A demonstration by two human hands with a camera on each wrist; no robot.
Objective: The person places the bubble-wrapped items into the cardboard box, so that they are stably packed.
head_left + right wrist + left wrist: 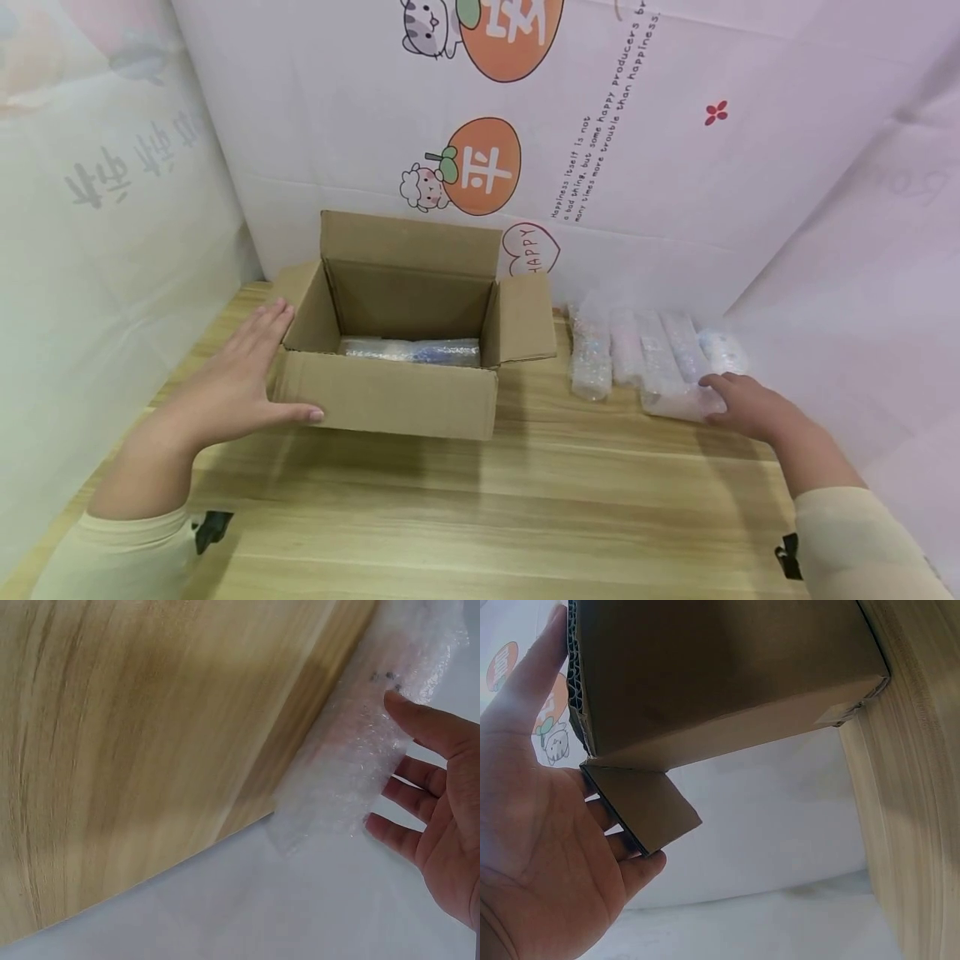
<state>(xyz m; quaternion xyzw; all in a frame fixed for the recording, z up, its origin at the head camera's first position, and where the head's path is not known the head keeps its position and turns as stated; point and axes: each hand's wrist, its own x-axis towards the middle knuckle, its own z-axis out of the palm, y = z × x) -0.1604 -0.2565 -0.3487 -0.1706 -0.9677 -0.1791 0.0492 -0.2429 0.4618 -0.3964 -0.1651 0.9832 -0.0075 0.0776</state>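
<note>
An opened cardboard box [390, 396] stands on the table, its flaps folded outward. My left hand [232, 375] rests at its near left corner, fingers extended along the side flap [641, 802] and thumb over the front flap. Inside the box lies a bubble-wrapped item [408, 352] with blue showing through. At the right, my right hand [750, 407] holds the end of a bubble-wrapped roll [678, 402], pale pink through the wrap. In the right wrist view the thumb lies over this roll [352, 735], while the other fingertips are at its edge.
Several more bubble-wrapped rolls [591, 358] lie side by side behind the held one, near the back drape. White printed drapes [637, 125] close in the wood-grain table [480, 517] at the back and both sides.
</note>
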